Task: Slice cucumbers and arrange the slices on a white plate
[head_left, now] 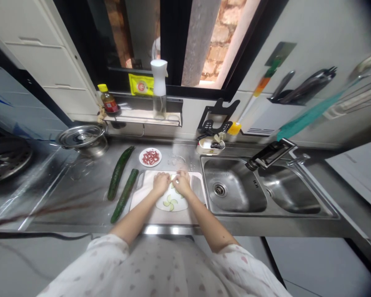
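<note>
A white plate (179,204) rests on a pale cutting board (151,216) right in front of me. Thin green-edged cucumber slices (170,203) lie fanned in a pinwheel on its near part, and more pale green slices show partly under my right hand. Over the plate's far left side, my left hand (162,182) has its fingers curled together. Close beside it, my right hand (182,183) is closed over the far right side, fingertips bent down. What the fingers hold, if anything, is blurred and hidden. Two whole cucumbers (120,173) lie left of the board.
A small plate of chopped red bits (150,157) stands behind the board. A lidded steel pot (83,138) is at the back left. The double sink (235,185) with its black tap (270,154) is to the right. Bottles stand on a wall shelf (142,117).
</note>
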`<state>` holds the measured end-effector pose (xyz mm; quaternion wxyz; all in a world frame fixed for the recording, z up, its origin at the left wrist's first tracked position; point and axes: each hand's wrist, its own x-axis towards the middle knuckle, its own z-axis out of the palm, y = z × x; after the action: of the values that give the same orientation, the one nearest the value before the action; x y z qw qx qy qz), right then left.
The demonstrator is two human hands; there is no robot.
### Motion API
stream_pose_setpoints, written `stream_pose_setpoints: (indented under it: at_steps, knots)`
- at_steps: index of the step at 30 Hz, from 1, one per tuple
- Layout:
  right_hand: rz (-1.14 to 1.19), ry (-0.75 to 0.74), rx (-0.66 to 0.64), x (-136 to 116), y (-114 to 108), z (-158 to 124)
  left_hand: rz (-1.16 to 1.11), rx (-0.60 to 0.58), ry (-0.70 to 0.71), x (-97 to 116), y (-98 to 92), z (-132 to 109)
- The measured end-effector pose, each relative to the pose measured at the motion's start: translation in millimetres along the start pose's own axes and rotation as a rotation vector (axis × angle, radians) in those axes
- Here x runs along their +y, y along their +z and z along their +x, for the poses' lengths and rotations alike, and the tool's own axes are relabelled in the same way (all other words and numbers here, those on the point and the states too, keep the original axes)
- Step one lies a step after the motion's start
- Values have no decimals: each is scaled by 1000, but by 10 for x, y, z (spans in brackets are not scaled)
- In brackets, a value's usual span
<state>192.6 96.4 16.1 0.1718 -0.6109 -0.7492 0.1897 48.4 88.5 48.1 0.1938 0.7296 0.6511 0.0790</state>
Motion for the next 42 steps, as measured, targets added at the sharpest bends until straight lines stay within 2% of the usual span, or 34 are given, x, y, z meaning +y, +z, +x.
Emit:
stream_pose_setpoints:
  at_steps: [15, 22, 30, 42]
  knots:
    - [-36, -18, 2, 11, 25, -15, 17, -7, 3, 20, 35, 18]
    - [16, -12, 63, 17, 28, -28, 48, -31, -16, 20, 40, 21]
    - [50, 21, 125, 64, -1, -56, 17, -6, -38, 10, 25, 18]
    - [5, 7, 107, 67, 71, -18, 23, 10, -12, 11, 86, 35]
